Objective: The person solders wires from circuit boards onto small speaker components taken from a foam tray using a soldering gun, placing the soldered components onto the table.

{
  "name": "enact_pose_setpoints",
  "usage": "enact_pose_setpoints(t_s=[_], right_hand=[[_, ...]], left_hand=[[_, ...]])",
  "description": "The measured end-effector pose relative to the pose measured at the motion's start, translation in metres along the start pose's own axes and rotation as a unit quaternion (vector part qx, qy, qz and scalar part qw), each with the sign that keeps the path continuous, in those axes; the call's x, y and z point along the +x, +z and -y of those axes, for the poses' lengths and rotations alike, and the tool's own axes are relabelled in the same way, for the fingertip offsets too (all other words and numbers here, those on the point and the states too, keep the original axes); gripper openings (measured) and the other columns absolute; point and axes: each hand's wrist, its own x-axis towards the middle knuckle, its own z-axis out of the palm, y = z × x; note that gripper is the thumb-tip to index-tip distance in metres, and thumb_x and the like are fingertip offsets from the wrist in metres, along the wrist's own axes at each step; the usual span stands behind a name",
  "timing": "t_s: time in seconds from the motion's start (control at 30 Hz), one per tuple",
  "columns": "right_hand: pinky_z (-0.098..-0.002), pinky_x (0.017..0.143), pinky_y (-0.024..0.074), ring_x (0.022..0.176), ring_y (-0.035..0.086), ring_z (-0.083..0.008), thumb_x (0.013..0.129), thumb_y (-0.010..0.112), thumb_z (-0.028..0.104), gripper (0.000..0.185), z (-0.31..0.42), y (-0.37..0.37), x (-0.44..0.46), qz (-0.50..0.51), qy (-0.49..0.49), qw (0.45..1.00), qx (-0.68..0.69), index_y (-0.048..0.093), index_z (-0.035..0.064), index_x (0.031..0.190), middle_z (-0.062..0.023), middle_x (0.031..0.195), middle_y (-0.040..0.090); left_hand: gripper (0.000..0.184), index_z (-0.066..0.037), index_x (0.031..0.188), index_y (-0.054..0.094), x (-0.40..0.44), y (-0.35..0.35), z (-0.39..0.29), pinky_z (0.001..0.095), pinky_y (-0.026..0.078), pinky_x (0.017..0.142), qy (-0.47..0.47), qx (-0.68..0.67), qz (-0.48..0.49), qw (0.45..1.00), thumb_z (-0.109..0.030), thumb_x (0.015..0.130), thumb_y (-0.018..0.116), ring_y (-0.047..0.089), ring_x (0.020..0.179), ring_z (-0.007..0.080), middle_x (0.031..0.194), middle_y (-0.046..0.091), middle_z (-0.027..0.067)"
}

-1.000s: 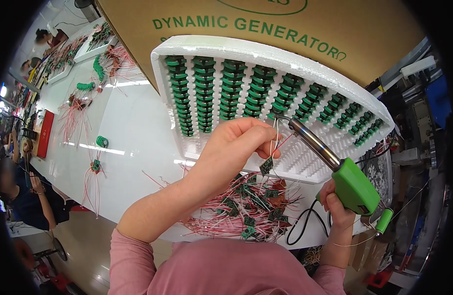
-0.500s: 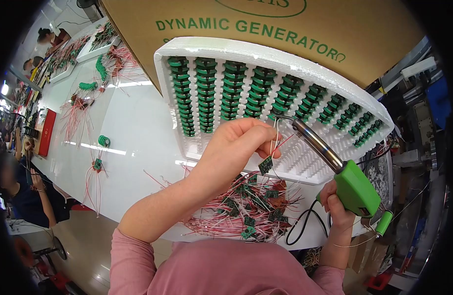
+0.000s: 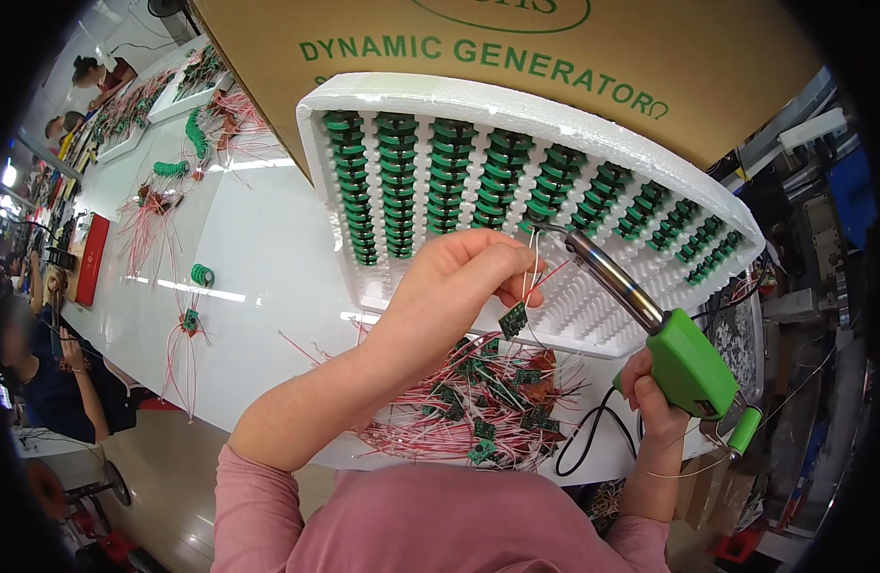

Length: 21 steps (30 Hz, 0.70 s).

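Note:
My left hand [image 3: 473, 272] pinches thin white and red wires [image 3: 533, 260], and a small green circuit board [image 3: 513, 321] hangs from them below the fingers. In my right hand [image 3: 656, 399] is a green soldering gun [image 3: 696, 365], its fingers wrapped round the handle. The gun's dark bent tip [image 3: 545, 227] meets the wire ends at a green coil-like part in the foam tray [image 3: 516, 100]; exact contact is too small to make out. Rows of similar green parts [image 3: 451, 172] fill the tray's upper slots. Solder wire runs from a small green spool holder [image 3: 744, 432] on the gun.
Under my left forearm lies a pile of wired circuit boards [image 3: 459, 406]. A cardboard box [image 3: 516, 48] stands behind the tilted tray. A black cable [image 3: 583, 439] loops on the white table [image 3: 258, 315]. Left are more wired parts [image 3: 190, 321], a red box [image 3: 91, 258] and co-workers.
Both hands, the wires and the soldering gun stay nearly in place. The whole view has shifted very slightly.

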Motion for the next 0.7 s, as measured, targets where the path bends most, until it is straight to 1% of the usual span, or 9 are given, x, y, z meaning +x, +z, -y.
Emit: enact_pose_setpoints(t_s=[0.07, 0.27, 0.47, 0.57, 0.7], right_hand=[[-0.0257, 0.052, 0.0421, 0.057, 0.049, -0.0128, 0.067, 0.060, 0.006, 0.010, 0.0002, 0.0023, -0.0003, -0.010, 0.003, 1.000, 0.024, 0.052, 0.0012, 0.072, -0.0039, 0.061, 0.050], [-0.0254, 0.052, 0.0415, 0.057, 0.049, -0.0129, 0.067, 0.059, 0.003, 0.008, -0.0022, -0.0031, -0.0001, 0.010, -0.015, 0.998, -0.054, 0.054, 0.0003, 0.073, -0.0038, 0.062, 0.051], [-0.0262, 0.052, 0.0418, 0.057, 0.050, -0.0141, 0.067, 0.060, 0.005, 0.010, -0.0019, -0.0037, -0.0011, 0.009, -0.007, 0.999, -0.036, 0.053, -0.0006, 0.071, -0.0050, 0.062, 0.051], [-0.0266, 0.052, 0.0417, 0.057, 0.050, -0.0152, 0.068, 0.061, 0.008, 0.013, -0.0034, -0.0019, -0.0019, 0.000, -0.041, 0.999, 0.029, 0.053, -0.0016, 0.072, -0.0063, 0.062, 0.051], [-0.0270, 0.051, 0.0414, 0.056, 0.049, -0.0155, 0.070, 0.062, 0.010, 0.015, -0.0025, -0.0029, -0.0012, 0.014, -0.052, 0.998, 0.042, 0.054, -0.0021, 0.073, -0.0068, 0.063, 0.050]], left_hand=[[0.023, 0.001, 0.083, 0.060, 0.0002, -0.0005, 0.0004, 0.0222, 0.042, 0.069, 0.002, 0.000, 0.001, 1.000, -0.021, 0.079, 0.055, 0.054, 0.064, 0.0101, 0.065, 0.052, 0.0013], [0.023, 0.001, 0.083, 0.059, 0.0001, -0.0001, 0.0003, 0.0223, 0.041, 0.069, 0.002, 0.002, -0.001, 1.000, -0.021, 0.079, 0.055, 0.055, 0.064, 0.0104, 0.065, 0.053, 0.0017], [0.022, 0.001, 0.082, 0.059, 0.0012, -0.0018, 0.0019, 0.0224, 0.041, 0.068, 0.006, -0.001, 0.007, 1.000, -0.020, 0.080, 0.054, 0.055, 0.065, 0.0106, 0.065, 0.053, 0.0018], [0.021, 0.001, 0.082, 0.059, 0.0010, -0.0014, 0.0011, 0.0221, 0.041, 0.067, 0.007, 0.005, 0.006, 1.000, -0.019, 0.080, 0.054, 0.055, 0.065, 0.0107, 0.065, 0.053, 0.0019], [0.021, 0.001, 0.082, 0.059, 0.0003, -0.0001, -0.0001, 0.0218, 0.041, 0.067, 0.001, 0.003, -0.002, 1.000, -0.019, 0.080, 0.054, 0.055, 0.064, 0.0108, 0.065, 0.053, 0.0018]])
